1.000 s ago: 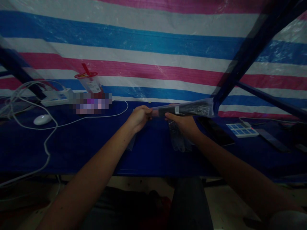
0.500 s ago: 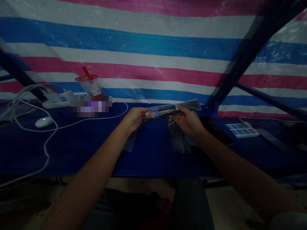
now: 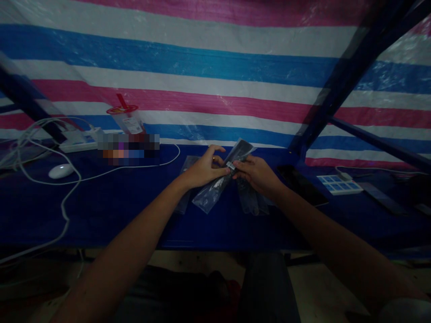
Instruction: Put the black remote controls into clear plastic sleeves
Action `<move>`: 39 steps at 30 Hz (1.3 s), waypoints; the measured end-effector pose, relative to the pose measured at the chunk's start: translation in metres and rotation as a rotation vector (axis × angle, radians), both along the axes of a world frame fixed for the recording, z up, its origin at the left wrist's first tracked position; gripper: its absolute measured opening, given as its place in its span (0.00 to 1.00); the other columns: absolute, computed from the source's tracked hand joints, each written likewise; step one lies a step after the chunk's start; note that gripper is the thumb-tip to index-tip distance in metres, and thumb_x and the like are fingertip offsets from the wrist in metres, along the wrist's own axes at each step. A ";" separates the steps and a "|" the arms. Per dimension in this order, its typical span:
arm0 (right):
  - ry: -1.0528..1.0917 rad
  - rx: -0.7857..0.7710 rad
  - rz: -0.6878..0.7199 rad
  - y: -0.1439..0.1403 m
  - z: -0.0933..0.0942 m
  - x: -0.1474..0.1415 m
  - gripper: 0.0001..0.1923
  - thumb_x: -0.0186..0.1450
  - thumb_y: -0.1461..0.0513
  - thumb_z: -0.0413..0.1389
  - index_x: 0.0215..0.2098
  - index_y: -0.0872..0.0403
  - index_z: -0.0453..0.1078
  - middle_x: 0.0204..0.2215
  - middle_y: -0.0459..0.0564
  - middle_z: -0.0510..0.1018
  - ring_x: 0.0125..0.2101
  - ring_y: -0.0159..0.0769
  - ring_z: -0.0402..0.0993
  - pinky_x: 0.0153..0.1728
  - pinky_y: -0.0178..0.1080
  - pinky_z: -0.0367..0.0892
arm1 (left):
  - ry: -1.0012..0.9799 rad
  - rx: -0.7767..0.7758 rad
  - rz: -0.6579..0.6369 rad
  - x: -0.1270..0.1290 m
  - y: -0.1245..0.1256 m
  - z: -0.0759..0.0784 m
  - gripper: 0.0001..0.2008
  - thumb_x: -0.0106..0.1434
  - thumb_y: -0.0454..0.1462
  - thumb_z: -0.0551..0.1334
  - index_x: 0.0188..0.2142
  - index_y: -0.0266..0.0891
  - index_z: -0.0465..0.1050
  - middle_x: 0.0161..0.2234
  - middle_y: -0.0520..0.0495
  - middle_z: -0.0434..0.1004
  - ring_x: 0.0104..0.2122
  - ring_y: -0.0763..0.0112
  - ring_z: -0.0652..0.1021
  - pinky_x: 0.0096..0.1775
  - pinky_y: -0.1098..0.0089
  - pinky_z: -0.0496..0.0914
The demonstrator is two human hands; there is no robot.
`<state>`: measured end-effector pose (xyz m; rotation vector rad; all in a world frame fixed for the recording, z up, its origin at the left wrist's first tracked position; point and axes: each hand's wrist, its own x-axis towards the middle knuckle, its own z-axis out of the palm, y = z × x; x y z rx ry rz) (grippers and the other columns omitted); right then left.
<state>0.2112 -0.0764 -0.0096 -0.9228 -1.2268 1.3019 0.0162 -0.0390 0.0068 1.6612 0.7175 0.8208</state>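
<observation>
Both hands held a long dark thing in a clear plastic bag (image 3: pixel 220 179) over the blue table (image 3: pixel 111 206). The left hand (image 3: pixel 202 170) pinched its middle from the left, and the right hand (image 3: pixel 257 175) pinched it from the right. More bagged things (image 3: pixel 251 199) lay on the table just under the right hand.

Bare blue table (image 3: pixel 111 202) lies lower left of the hands. White cables (image 3: pixel 63 197), a mouse (image 3: pixel 60 171) and a cup (image 3: pixel 127 119) crowd the far left; a slanted frame bar (image 3: pixel 336 85) blocks the upper right.

Tarp (image 3: pixel 202 67) striped pink, white, blue; table (image 3: pixel 117 202) dark blue.
</observation>
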 end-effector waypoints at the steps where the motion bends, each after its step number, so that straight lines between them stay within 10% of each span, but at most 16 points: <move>1: -0.028 0.002 -0.012 0.001 -0.001 0.000 0.14 0.57 0.53 0.68 0.33 0.53 0.75 0.34 0.51 0.81 0.33 0.37 0.78 0.33 0.39 0.74 | 0.019 0.002 -0.007 -0.001 0.003 0.003 0.31 0.53 0.34 0.72 0.54 0.46 0.63 0.33 0.51 0.75 0.26 0.73 0.74 0.28 0.73 0.63; 8: -0.194 0.109 -0.360 0.011 0.007 0.017 0.10 0.59 0.57 0.61 0.37 0.52 0.72 0.32 0.51 0.81 0.24 0.35 0.74 0.19 0.36 0.61 | 0.307 0.287 0.058 -0.017 0.042 0.032 0.15 0.49 0.28 0.67 0.37 0.43 0.76 0.27 0.51 0.72 0.26 0.71 0.67 0.31 0.70 0.60; 18: -0.413 0.276 -0.550 0.013 0.004 0.025 0.04 0.62 0.60 0.57 0.30 0.51 0.72 0.24 0.46 0.77 0.24 0.34 0.72 0.27 0.39 0.67 | 0.778 0.361 0.284 -0.033 0.037 0.003 0.14 0.43 0.37 0.74 0.24 0.43 0.69 0.20 0.50 0.63 0.38 0.48 0.75 0.45 0.59 0.64; 27: -0.768 0.321 -0.547 0.015 -0.005 0.027 0.06 0.63 0.62 0.55 0.29 0.50 0.73 0.26 0.49 0.80 0.28 0.39 0.76 0.31 0.42 0.68 | 0.532 0.618 0.456 -0.013 0.029 -0.007 0.15 0.52 0.36 0.69 0.19 0.41 0.62 0.33 0.38 0.69 0.56 0.40 0.65 0.60 0.51 0.54; 33: -0.856 0.261 -0.468 0.014 -0.005 0.025 0.12 0.63 0.68 0.50 0.36 0.51 0.76 0.31 0.49 0.84 0.35 0.42 0.81 0.40 0.45 0.71 | 0.417 0.581 0.081 0.022 0.005 -0.015 0.13 0.62 0.46 0.66 0.41 0.42 0.77 0.32 0.43 0.75 0.37 0.56 0.75 0.45 0.62 0.65; 39: -0.883 0.274 -0.506 0.011 -0.002 0.026 0.13 0.62 0.68 0.50 0.37 0.52 0.76 0.33 0.52 0.84 0.35 0.44 0.81 0.39 0.45 0.72 | 0.454 0.627 -0.192 0.026 -0.004 -0.019 0.24 0.67 0.47 0.62 0.60 0.47 0.71 0.39 0.42 0.81 0.36 0.59 0.79 0.41 0.65 0.67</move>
